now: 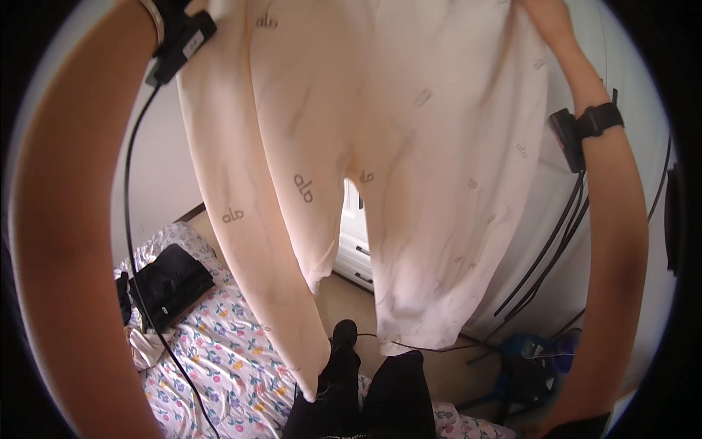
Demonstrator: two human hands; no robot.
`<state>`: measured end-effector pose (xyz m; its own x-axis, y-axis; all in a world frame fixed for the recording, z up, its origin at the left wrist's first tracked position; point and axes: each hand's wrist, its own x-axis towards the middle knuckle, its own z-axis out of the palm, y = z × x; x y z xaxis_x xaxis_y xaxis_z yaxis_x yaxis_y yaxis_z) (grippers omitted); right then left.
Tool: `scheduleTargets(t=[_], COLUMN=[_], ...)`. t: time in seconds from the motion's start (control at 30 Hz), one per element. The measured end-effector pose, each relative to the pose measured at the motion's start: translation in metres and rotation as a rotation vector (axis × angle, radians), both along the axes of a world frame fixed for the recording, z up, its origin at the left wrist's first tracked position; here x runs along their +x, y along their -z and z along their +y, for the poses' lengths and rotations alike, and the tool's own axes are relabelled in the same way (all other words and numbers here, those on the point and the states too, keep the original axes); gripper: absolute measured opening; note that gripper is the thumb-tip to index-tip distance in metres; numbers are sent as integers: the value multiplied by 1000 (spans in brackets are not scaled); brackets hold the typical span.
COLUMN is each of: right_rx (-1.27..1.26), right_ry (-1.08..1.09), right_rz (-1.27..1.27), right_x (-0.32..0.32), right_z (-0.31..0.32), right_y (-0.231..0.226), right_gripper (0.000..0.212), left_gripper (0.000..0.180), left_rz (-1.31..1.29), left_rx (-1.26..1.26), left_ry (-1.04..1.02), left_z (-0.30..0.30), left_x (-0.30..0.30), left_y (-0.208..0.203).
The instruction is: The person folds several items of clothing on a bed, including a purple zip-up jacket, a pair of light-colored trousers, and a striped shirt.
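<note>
Left forearm [69, 219] along left edge; left hand out of frame past top edge, its grip impossible to tell. Black bag [172, 282] on floral bedsheet [234, 366], lower left. Cream patterned trousers [439, 190] hang from top edge down through centre, white drawers [355, 256] showing between legs. Right hand [545, 11] at trousers' edge, upper right, fingers cut off; cannot tell whether grip is closed. Black strap [603, 119] on right wrist.

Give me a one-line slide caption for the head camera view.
Pale printed trousers hang at centre, the person's right hand at their upper right, with a flowered bedspread at lower left.
</note>
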<state>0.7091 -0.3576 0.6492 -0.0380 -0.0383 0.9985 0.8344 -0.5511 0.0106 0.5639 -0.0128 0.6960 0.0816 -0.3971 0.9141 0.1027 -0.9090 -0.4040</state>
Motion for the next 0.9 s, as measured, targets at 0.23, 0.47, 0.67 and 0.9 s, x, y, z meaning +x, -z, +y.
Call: scheduleTargets(t=[0.23, 0.47, 0.67, 0.9], right_rx=[-214, -159, -171, -269], right_ry=[197, 161, 143, 201], right_rz=[234, -212, -43, 321], right_x=[3, 16, 27, 37], right_z=[40, 49, 49, 18], right_y=[16, 3, 11, 32], right_gripper=[52, 58, 50, 26], left_gripper=[38, 33, 33, 20], left_rz=[66, -256, -131, 307], left_rx=[-126, -69, -76, -386], left_ry=[-151, -101, -172, 343], left_z=[5, 9, 13, 62], left_x=[13, -2, 14, 93], left_y=[4, -24, -3, 34])
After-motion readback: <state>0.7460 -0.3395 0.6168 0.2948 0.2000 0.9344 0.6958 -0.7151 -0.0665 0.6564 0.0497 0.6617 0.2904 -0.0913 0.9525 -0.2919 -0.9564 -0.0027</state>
